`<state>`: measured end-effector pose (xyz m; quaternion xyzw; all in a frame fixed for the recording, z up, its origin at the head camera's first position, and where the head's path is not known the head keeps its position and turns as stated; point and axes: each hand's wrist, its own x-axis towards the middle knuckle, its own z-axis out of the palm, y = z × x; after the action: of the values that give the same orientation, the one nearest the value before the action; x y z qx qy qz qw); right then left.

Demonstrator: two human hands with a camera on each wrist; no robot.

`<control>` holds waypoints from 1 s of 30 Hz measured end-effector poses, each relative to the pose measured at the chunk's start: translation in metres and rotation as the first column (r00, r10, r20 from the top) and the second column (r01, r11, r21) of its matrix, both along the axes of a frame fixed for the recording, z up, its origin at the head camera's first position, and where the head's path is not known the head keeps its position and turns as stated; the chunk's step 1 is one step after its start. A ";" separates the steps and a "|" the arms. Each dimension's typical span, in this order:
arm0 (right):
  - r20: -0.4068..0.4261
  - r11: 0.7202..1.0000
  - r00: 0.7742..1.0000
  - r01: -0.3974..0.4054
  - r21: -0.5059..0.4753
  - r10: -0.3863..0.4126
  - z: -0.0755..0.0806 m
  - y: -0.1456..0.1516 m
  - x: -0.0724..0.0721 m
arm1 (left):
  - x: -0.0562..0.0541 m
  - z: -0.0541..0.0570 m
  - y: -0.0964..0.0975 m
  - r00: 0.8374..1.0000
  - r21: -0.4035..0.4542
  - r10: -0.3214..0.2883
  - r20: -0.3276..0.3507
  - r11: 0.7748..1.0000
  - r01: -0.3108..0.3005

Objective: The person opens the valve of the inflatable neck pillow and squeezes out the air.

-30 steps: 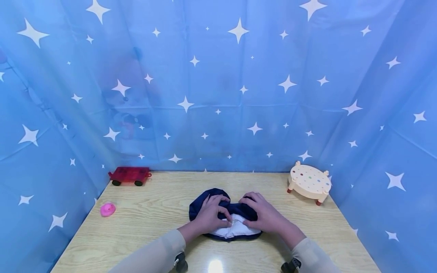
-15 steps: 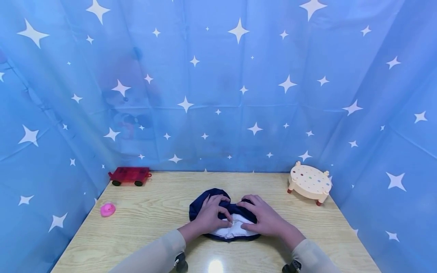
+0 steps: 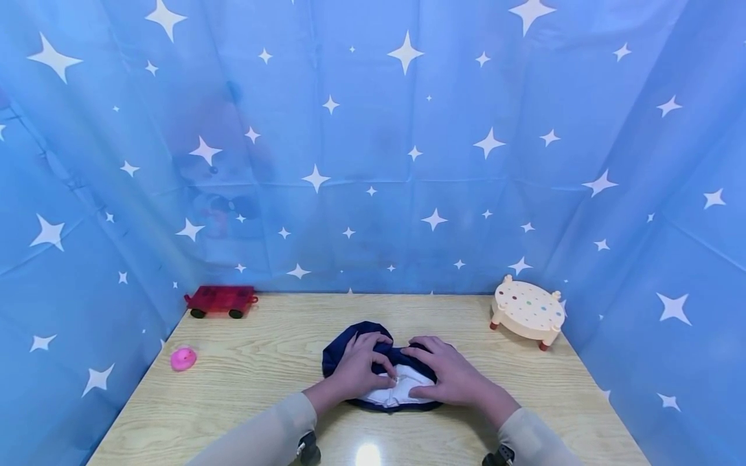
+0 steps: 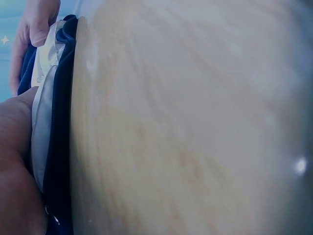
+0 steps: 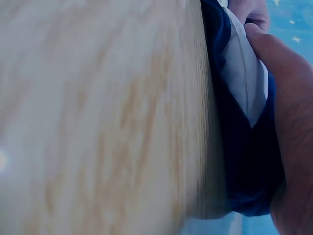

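Observation:
A navy U-shaped neck pillow (image 3: 337,349) lies mid-table, its zip edge parted along the near side. White inner material (image 3: 404,390) shows through that gap. My left hand (image 3: 357,366) grips the pillow's left part, fingers curled over the navy fabric and thumb at the white. On the other side my right hand (image 3: 453,374) holds the right part the same way, thumb against the white material. Zip teeth run along the navy edge (image 5: 232,132) in the right wrist view. In the left wrist view the left thumb (image 4: 22,110) presses at the white lining's edge.
A red toy wagon (image 3: 221,301) with black wheels stands at the back left, and a pink toy duck (image 3: 183,358) sits in front of it. A cream spotted toy stool (image 3: 529,309) is at the back right. Blue starry curtains (image 3: 373,142) enclose the table.
My right hand has slid a little to the left along the pillow, and the pillow's right end has drawn slightly inward. The left hand has kept its place.

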<state>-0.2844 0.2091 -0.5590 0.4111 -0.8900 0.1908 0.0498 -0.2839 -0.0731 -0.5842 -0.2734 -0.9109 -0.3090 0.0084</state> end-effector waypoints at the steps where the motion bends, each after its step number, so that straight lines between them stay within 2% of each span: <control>1: 0.007 1.000 1.000 0.003 0.004 -0.003 0.000 0.000 0.001 | 0.000 0.000 0.000 1.000 0.001 0.000 -0.002 1.000 0.000; 16: -0.011 1.000 1.000 0.011 0.015 -0.010 -0.007 -0.002 0.001 | 0.000 -0.001 -0.001 1.000 0.012 -0.013 -0.016 1.000 0.013; 24: -0.007 0.997 0.999 0.044 0.066 -0.044 -0.006 -0.003 0.002 | -0.001 -0.001 -0.001 1.000 0.005 -0.004 -0.014 1.000 0.004; 30: -0.016 0.994 0.999 0.032 0.104 -0.030 -0.004 -0.003 0.003 | 0.000 0.001 -0.001 1.000 0.001 -0.006 -0.020 1.000 0.006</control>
<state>-0.2811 0.2057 -0.5633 0.4006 -0.9046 0.1404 0.0377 -0.2841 -0.0744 -0.5836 -0.2792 -0.9098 -0.3068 0.0166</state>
